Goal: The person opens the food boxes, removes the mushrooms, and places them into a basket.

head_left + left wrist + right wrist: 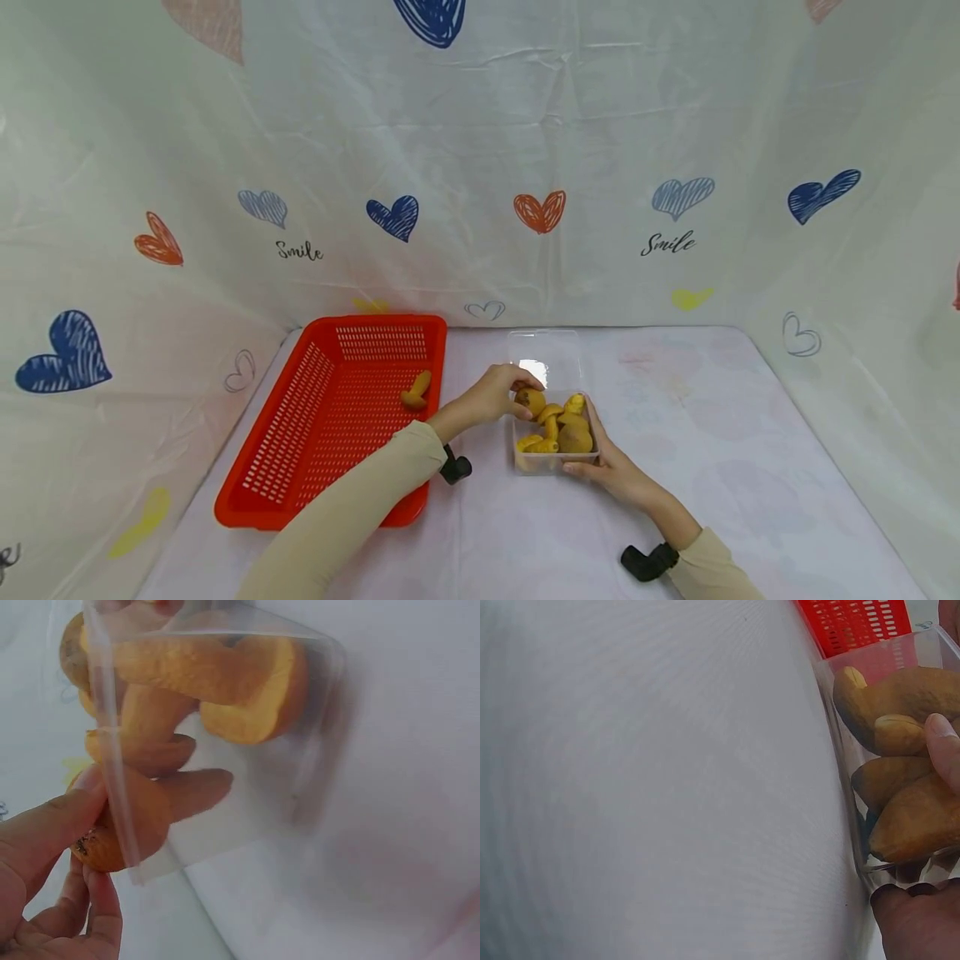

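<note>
A clear plastic box [528, 465] with its hinged lid [546, 354] tipped open toward the back holds several yellow-brown mushrooms [575, 437]. Between thumb and fingertips, my left hand [487, 398] pinches a mushroom [531, 402] by its cap at the box's left back rim. Seen through the clear wall in the left wrist view, that mushroom [135, 821] has a dark spotted patch and its stem points into the box. My right hand [618, 471] grips the box at its right side, thumb near the front; part of its fingers is hidden.
To the left stands a red perforated plastic basket [330, 323], with one mushroom [415, 392] lying near its right wall. My left forearm crosses over the basket's front right corner. A pale cloth covers the table [690, 400], and a heart-printed curtain [465, 150] hangs behind.
</note>
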`<action>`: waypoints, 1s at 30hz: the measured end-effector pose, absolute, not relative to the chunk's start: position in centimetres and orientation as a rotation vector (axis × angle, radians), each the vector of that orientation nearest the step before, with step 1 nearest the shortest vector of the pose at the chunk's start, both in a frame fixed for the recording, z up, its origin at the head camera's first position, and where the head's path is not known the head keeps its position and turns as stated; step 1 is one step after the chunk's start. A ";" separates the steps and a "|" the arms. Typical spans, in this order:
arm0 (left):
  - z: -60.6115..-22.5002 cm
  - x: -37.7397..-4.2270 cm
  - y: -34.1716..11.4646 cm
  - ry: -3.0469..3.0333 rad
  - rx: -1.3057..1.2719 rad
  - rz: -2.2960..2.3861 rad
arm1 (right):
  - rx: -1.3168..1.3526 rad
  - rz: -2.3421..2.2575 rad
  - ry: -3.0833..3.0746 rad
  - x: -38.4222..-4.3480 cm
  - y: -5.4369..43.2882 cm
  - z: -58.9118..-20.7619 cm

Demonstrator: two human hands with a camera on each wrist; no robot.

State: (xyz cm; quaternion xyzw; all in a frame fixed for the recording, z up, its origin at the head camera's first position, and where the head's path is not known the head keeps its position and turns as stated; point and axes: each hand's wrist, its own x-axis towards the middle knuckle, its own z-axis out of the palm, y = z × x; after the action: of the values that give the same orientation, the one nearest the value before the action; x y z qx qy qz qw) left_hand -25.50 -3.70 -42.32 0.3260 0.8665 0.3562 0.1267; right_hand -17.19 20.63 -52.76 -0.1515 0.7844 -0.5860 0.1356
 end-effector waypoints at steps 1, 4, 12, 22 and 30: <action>-42.2 -25.5 -3.7 2.523 0.958 1.032 | -0.436 -1.692 2.275 -17.2 20.7 -52.8; -41.9 -25.4 -3.5 2.532 0.972 1.020 | -0.433 -1.688 2.280 -17.1 20.7 -52.8; -41.8 -25.2 -3.5 2.551 0.959 1.006 | -0.469 -1.707 2.260 -17.2 20.7 -52.9; -41.6 -25.3 -3.5 2.541 0.929 0.980 | -0.463 -1.699 2.269 -17.3 20.7 -52.8; -41.4 -25.5 -3.6 2.515 0.940 0.995 | -0.469 -1.707 2.254 -17.3 20.7 -52.8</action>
State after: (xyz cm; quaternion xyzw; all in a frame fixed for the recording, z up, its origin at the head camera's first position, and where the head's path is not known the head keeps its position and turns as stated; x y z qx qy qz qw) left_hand -25.52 -3.61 -41.43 0.3250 0.8700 0.3440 0.1386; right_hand -17.30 20.70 -52.77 -0.1620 0.7790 -0.5900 0.1374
